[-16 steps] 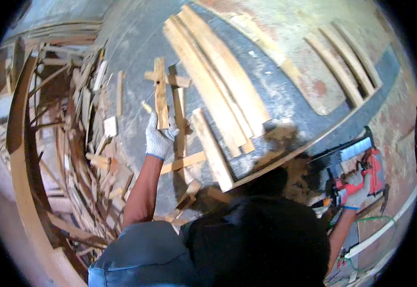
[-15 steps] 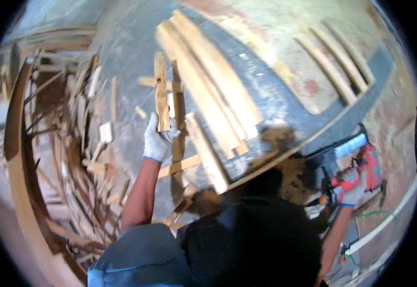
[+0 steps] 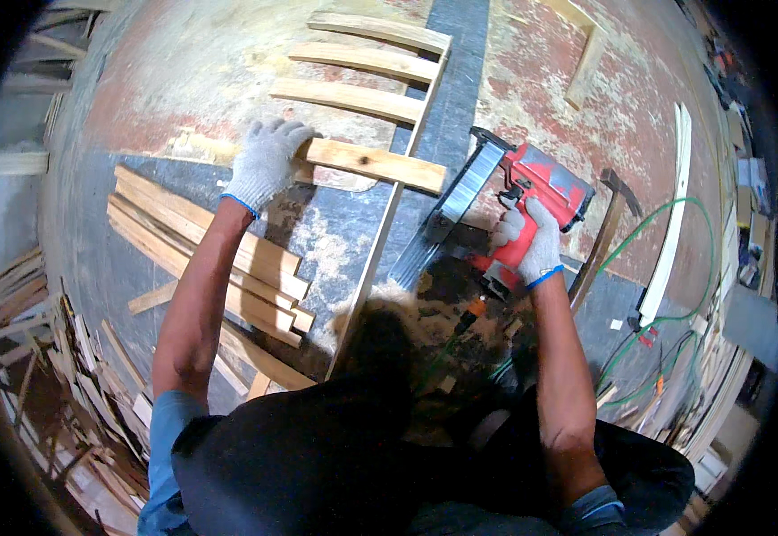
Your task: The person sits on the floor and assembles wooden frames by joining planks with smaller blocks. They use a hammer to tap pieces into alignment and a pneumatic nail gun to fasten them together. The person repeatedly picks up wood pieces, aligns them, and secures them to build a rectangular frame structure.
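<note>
Workshop floor (image 3: 184, 80) | left hand (image 3: 264, 161) – presses slat (image 3: 376, 164) | right hand (image 3: 527, 243) – grip clenching nail gun (image 3: 541, 192)

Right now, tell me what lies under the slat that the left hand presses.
Under the slat, its right end crosses a long thin rail on the grey floor strip. The gloved left hand covers its left end, hiding whatever is beneath.

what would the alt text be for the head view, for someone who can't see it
A person in white work gloves presses the left hand on a wooden slat laid across a long rail, while the right hand grips a red nail gun. More slats lie stacked at left.
</note>
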The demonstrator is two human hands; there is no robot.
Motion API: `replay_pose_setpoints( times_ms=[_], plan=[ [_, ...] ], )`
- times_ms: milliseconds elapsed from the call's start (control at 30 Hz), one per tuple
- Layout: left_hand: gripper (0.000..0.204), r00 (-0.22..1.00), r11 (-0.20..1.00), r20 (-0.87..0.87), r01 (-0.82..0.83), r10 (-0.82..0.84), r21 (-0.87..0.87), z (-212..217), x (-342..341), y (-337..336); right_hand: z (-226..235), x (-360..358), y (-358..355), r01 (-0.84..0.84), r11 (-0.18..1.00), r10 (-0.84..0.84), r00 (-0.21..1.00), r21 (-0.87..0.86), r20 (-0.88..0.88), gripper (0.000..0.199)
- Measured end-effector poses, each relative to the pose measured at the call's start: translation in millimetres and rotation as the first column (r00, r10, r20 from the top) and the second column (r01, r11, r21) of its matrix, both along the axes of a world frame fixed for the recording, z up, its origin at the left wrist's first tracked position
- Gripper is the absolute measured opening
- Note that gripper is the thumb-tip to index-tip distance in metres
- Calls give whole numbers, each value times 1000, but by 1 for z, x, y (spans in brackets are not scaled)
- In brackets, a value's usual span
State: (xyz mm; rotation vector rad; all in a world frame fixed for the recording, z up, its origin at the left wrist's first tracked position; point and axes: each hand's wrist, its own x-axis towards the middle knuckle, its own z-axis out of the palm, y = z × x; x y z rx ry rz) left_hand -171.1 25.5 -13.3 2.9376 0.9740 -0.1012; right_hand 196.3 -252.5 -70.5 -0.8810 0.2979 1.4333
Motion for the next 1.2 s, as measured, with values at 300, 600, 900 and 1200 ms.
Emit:
replay_pose_setpoints(
  times_ms=[300, 600, 900, 1200],
  plan=[
    [61, 973, 969, 225, 109, -58, -223, -3, 73, -54, 10, -12, 3, -20, 1000, 19, 999, 21, 43, 19],
    [49, 966, 987, 247, 112, -80, -119, -17, 50, -2, 49, -38, -3, -83, 994, 81, 996, 64, 29, 16],
    [54, 982, 972, 177, 100, -62, -215, -11, 59, 2, 38, -53, -17, -148, 980, 164, 979, 130, -123, 16],
    [57, 982, 971, 159, 129, -98, -199, -23, 55, 1, 25, -65, -24, -190, 971, 215, 960, 147, -179, 19]
  ],
)
